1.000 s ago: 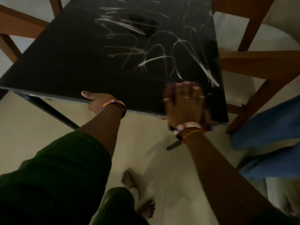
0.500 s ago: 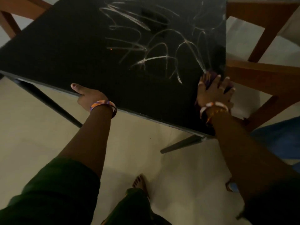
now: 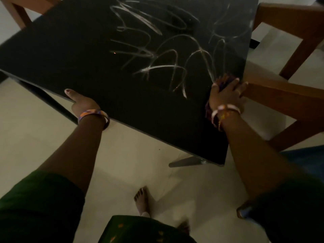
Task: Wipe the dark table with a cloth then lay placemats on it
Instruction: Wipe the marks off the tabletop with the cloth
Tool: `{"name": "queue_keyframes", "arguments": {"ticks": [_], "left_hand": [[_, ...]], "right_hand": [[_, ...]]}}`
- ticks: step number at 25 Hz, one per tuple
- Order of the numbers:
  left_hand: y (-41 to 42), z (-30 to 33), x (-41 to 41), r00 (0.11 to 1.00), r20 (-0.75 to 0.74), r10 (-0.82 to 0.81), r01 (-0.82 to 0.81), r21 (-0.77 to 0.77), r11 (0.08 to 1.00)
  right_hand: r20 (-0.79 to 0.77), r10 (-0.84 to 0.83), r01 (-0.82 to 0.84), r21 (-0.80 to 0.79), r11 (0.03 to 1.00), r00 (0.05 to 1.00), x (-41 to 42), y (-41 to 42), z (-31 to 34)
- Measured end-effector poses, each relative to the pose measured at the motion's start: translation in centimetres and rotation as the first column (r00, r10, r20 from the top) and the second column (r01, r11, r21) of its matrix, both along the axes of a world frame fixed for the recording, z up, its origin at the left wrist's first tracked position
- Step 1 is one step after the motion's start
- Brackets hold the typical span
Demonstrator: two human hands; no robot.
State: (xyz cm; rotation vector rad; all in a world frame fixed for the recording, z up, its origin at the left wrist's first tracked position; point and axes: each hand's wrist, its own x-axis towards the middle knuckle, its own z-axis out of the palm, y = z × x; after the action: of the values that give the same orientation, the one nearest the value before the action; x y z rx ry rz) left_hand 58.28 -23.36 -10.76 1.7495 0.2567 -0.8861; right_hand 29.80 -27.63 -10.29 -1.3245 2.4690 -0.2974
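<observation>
Purple cloth [image 3: 222,82] at table's [image 3: 70,55] 3 o'clock edge, mostly under right hand [image 3: 226,96] pressing it flat with fingers spread, peeking out at 12, left hand [image 3: 82,104] gripping 7 o'clock edge, thumb on top, wooden chair [image 3: 287,95] just right.

Glossy dark table [image 3: 73,55] (streaky); wooden chair [image 3: 284,100]

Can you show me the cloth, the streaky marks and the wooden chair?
Dark purple cloth [image 3: 222,81]: head view, part beyond the fingers.
Pale streaky marks [image 3: 158,67]: head view, a bright stroke.
Brown wooden chair [image 3: 280,96]: head view, its rail.
</observation>
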Motion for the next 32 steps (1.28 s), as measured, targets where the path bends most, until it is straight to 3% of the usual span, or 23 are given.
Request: {"name": "queue_keyframes", "arguments": {"ticks": [4,6,8,13,16,18,20,21,22,26,27,28,31,32], "left_hand": [[1.9,-0.9,-3.0,0.991,-0.120,-0.060,0.060,-0.006,0.998],[3.7,-0.5,-8.2,0.985,-0.146,-0.097,0.090,-0.057,0.994],[4.8,0.2,-13.7,0.987,-0.154,-0.046,0.046,-0.009,0.999],[4.2,0.8,-17.1,0.988,-0.078,0.132,-0.129,0.036,0.991],[4.3,0.8,-17.5,0.992,0.006,0.127,-0.127,0.068,0.990],[4.2,0.9,-17.5,0.993,0.009,0.119,-0.119,0.066,0.991],[4.3,1.0,-17.5,0.991,0.003,0.132,-0.132,0.059,0.989],[4.4,1.0,-17.5,0.992,0.002,0.127,-0.127,0.064,0.990],[4.4,1.0,-17.6,0.993,0.006,0.122,-0.122,0.065,0.990],[4.1,0.7,-17.5,0.990,0.039,0.133,-0.135,0.080,0.988],[4.0,0.6,-17.4,0.990,0.052,0.133,-0.137,0.090,0.986],[3.9,0.5,-17.3,0.989,0.058,0.136,-0.141,0.095,0.986],[3.9,0.5,-17.3,0.989,0.053,0.137,-0.141,0.076,0.987],[4.0,0.5,-17.4,0.989,0.061,0.132,-0.137,0.079,0.987]], "right_hand": [[0.002,0.136,-0.136,-0.011,0.991,0.991,-1.1,3.1,-0.4],[0.017,0.221,-0.220,-0.027,0.975,0.975,-0.6,8.2,-1.1],[0.013,0.274,-0.273,-0.054,0.961,0.962,-1.0,9.6,-1.8],[0.099,0.290,-0.286,-0.052,0.957,0.952,-4.8,-1.9,-1.7],[0.019,0.377,-0.377,0.001,0.926,0.926,-5.4,-1.4,-1.6],[-0.123,0.594,-0.598,0.005,0.801,0.795,-4.6,3.7,-2.1],[-0.260,0.805,-0.834,0.003,0.552,0.533,-4.6,8.5,-2.6],[-0.304,0.850,-0.891,0.010,0.454,0.430,-5.0,8.6,-2.8],[-0.316,0.863,-0.908,0.016,0.419,0.393,-5.6,6.7,-2.5],[-0.150,0.750,-0.750,0.066,0.658,0.644,-7.0,-3.7,-1.0],[-0.162,0.757,-0.756,0.080,0.650,0.633,-6.1,-3.4,-1.0],[-0.207,0.802,-0.810,0.066,0.583,0.560,-4.7,-1.4,-1.1],[-0.237,0.953,-0.980,0.025,0.199,0.188,-2.2,7.1,-1.8],[-0.261,0.959,-0.990,0.055,0.131,0.112,-2.9,7.9,-1.9]]}}
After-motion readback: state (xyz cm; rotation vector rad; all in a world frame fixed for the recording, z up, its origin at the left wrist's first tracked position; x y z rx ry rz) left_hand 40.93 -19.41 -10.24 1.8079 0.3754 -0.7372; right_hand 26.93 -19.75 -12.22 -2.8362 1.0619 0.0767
